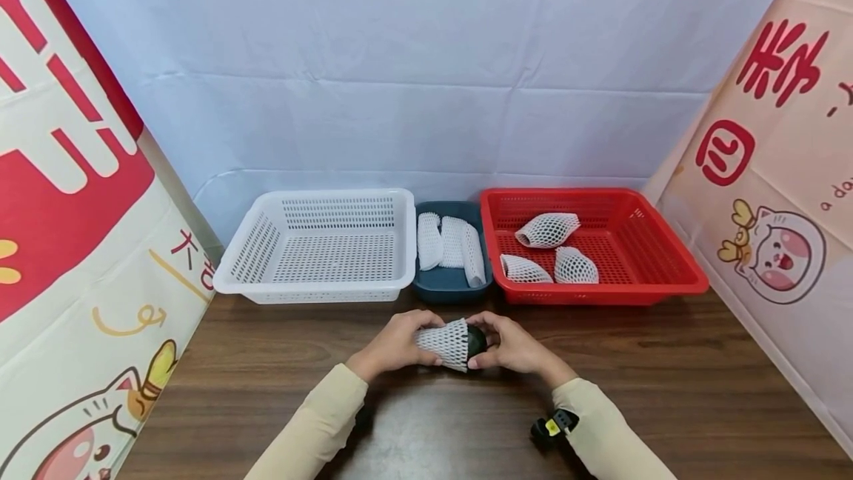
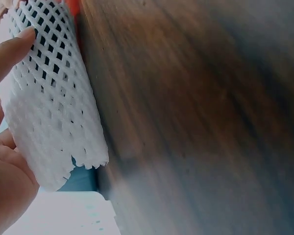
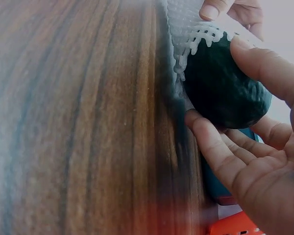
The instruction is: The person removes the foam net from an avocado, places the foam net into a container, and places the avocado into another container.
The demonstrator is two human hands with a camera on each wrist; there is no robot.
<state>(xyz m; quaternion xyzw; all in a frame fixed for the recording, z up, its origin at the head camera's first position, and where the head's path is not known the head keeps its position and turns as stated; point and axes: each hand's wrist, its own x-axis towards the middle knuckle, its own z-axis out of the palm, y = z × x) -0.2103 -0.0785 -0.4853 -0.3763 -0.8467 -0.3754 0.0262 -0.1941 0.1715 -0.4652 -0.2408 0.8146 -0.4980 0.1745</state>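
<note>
A white foam net sleeve [image 1: 445, 345] covers part of a dark green avocado [image 1: 476, 341], held just over the table in front of the baskets. My left hand [image 1: 398, 344] grips the sleeve from the left, thumb on the near side. In the left wrist view the sleeve [image 2: 54, 107] runs past the palm to a loose, ragged end. My right hand [image 1: 513, 344] holds the avocado's bare end between thumb and fingers. The right wrist view shows the net's edge partway along the avocado [image 3: 225, 85], whose other part is hidden inside.
Behind the hands stand a white basket [image 1: 313, 295] at left, a small blue-grey bin [image 1: 446, 289] with several foam sleeves [image 1: 455, 239], and a red basket [image 1: 640, 289] at right. In the red basket lie three netted items [image 1: 548, 230]. Printed cloths hang at both sides.
</note>
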